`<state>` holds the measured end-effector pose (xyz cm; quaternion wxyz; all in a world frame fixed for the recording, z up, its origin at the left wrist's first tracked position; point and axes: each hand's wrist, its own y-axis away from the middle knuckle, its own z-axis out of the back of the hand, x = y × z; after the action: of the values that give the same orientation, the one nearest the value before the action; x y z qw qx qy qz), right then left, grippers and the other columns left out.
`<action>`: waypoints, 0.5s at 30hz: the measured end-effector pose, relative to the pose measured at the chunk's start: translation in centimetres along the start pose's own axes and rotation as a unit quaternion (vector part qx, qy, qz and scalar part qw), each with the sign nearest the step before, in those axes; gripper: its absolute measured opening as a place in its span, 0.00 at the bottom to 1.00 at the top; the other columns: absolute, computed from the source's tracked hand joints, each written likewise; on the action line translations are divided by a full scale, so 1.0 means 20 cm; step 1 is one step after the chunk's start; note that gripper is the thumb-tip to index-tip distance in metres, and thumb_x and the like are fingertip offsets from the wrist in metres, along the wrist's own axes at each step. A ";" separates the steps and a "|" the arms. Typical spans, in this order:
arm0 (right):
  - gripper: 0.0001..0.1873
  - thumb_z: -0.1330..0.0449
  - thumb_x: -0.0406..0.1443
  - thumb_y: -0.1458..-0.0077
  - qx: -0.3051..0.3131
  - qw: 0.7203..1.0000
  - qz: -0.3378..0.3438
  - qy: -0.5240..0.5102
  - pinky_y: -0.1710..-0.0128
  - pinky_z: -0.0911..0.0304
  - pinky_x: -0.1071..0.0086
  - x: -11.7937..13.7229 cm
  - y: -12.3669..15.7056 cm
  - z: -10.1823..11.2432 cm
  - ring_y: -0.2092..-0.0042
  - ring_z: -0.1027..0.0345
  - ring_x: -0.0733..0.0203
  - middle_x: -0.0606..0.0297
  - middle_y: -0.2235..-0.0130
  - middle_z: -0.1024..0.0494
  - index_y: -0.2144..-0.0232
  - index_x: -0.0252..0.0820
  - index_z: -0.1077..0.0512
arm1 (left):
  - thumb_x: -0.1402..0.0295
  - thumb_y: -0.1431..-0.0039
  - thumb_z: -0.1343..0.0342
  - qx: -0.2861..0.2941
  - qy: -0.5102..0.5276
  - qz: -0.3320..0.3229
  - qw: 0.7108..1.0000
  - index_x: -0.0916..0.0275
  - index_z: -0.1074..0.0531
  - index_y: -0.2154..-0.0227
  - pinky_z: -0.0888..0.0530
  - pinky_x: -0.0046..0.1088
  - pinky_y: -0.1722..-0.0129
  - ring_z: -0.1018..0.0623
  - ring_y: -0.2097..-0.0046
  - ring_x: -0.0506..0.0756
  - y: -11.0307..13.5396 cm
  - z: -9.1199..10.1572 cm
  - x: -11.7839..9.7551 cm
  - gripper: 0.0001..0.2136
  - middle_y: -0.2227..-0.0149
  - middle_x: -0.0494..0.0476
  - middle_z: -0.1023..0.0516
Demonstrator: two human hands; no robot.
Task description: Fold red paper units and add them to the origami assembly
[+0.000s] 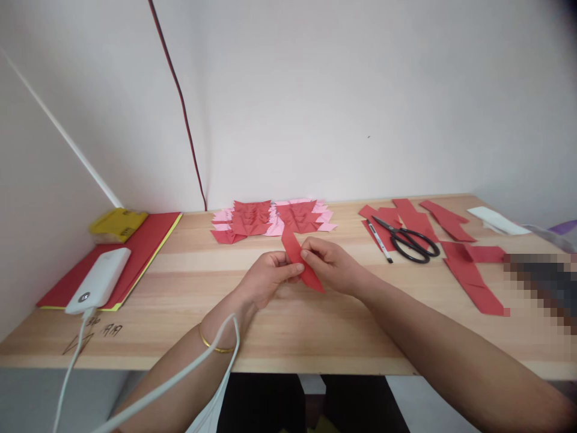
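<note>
Over the middle of the wooden table (288, 325), both my hands pinch a narrow red paper strip (297, 252). My left hand (267, 279) grips its left side with thumb and fingers closed; a gold bangle sits on that wrist. My right hand (331, 264) pinches the strip from the right, fingers closed on it. The strip runs slanted from upper left to lower right. Just behind it lies a pile of folded red and pink paper pieces (273, 218).
Black scissors (411, 242) and a pen (379, 240) lie on red paper strips (471, 276) at the right. At the left, a white power bank (100, 279) with a cable rests on red sheets (148, 240), beside a yellow packet (117, 224). A blurred patch sits at the far right.
</note>
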<state>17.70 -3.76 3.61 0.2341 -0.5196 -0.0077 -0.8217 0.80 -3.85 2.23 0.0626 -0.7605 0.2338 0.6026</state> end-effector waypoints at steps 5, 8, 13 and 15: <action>0.11 0.51 0.36 0.42 -0.017 1.000 -0.006 -0.012 0.73 0.46 0.73 -0.02 0.00 -0.01 0.73 0.44 0.68 0.70 0.75 0.37 0.76 0.41 0.39 | 0.64 0.60 0.34 -0.030 -0.038 0.002 0.999 0.67 0.25 0.73 0.35 0.26 0.68 0.30 0.73 0.48 0.00 0.00 0.00 0.12 0.75 0.54 0.26; 0.11 0.51 0.36 0.43 -0.029 0.999 -0.011 -0.015 0.73 0.46 0.73 -0.01 0.00 -0.01 0.73 0.45 0.68 0.70 0.75 0.38 0.77 0.41 0.40 | 0.64 0.60 0.34 -0.042 -0.054 -0.006 0.998 0.67 0.26 0.73 0.36 0.24 0.71 0.30 0.73 0.48 0.01 -0.02 -0.02 0.12 0.75 0.54 0.26; 0.12 0.51 0.37 0.42 -0.041 0.999 -0.014 -0.015 0.73 0.47 0.72 -0.01 0.00 -0.01 0.74 0.47 0.68 0.71 0.76 0.40 0.77 0.41 0.42 | 0.64 0.61 0.34 -0.030 -0.074 0.044 0.996 0.67 0.26 0.73 0.37 0.24 0.74 0.29 0.75 0.49 0.03 -0.04 -0.03 0.13 0.75 0.54 0.26; 0.12 0.51 0.37 0.42 -0.040 0.999 -0.009 -0.013 0.73 0.47 0.72 -0.02 0.00 -0.02 0.73 0.47 0.68 0.71 0.75 0.40 0.77 0.41 0.42 | 0.62 0.62 0.34 -0.043 -0.098 0.053 0.993 0.67 0.28 0.75 0.39 0.23 0.77 0.32 0.78 0.48 0.03 -0.05 -0.03 0.14 0.78 0.52 0.28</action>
<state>17.55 -3.81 3.16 0.2055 -0.5386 0.0172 -0.8169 1.31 -4.60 3.18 0.0209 -0.6862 0.2401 0.6863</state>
